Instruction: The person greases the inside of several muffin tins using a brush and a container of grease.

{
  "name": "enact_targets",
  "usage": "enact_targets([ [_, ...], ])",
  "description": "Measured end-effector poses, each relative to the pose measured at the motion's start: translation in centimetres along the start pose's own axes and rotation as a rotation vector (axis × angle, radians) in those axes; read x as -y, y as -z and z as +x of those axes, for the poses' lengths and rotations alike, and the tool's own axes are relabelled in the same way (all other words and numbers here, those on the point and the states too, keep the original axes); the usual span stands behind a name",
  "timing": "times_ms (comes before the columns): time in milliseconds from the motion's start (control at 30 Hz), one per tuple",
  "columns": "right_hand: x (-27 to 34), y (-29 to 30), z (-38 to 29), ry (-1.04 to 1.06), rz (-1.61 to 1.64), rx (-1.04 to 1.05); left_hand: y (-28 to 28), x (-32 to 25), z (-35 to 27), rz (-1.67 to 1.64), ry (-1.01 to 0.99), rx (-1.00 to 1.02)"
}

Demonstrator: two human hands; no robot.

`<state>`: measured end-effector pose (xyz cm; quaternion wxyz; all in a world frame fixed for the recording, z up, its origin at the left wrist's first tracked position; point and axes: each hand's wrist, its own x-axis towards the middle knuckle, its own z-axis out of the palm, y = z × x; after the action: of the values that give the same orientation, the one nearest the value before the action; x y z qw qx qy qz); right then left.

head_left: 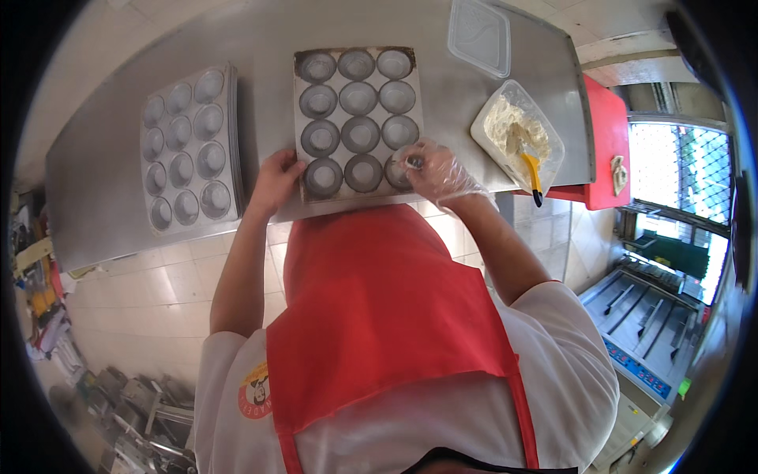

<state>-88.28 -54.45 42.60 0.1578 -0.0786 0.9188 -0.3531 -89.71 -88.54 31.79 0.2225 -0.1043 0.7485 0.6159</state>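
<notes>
A metal muffin pan [360, 119] with rows of round cups lies before me on the steel table. My left hand [278, 179], bare, holds the pan's left edge near the front corner. In a clear plastic glove, my right hand [437, 172] is over the front right cup [398, 176]. Its fingers are closed around a small tool with a dark round end [414, 161]; the rest of that tool is hidden. To the right, a clear plastic tub [553, 163] contains a pale creamy paste [516, 125]. A yellow-and-black handle [533, 175] sticks out of the paste over the tub's front rim.
More muffin pans [188, 148] stand stacked at the left of the steel table [266, 77]. A clear plastic lid [479, 37] lies behind the tub. Beyond the table's right end is a red surface [607, 136] with a crumpled cloth [619, 175]. Metal equipment [645, 326] stands at the lower right.
</notes>
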Motion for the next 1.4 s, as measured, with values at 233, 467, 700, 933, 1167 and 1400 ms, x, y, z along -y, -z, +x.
enact_targets([
  [233, 2.6, 1.2, 2.2, -0.294, 0.214, -0.227, 0.2, 0.2, 0.4, -0.031, -0.015, 0.038],
  [467, 0.9, 0.0, 5.0, -0.245, -0.211, -0.115, -0.4, 2.6, 1.8, -0.017, -0.127, -0.007],
  [700, 0.6, 2.7, 10.1, -0.255, -0.050, -0.258, 0.3, 1.3, 1.9, 0.045, -0.062, 0.098],
  [933, -5.3, 3.5, 14.2, -0.385, -0.264, -0.049, 0.0, -0.6, 1.0, 0.015, -0.049, 0.043],
  [1167, 1.2, 7.9, 18.7, -0.381, -0.299, -0.018, 0.5, -2.1, 0.6, 0.000, 0.147, 0.131],
  [1400, -7.0, 7.6, 17.2, -0.218, 1.224, -0.559, 0.5, -3.9, 0.4, 0.032, 0.196, 0.148],
])
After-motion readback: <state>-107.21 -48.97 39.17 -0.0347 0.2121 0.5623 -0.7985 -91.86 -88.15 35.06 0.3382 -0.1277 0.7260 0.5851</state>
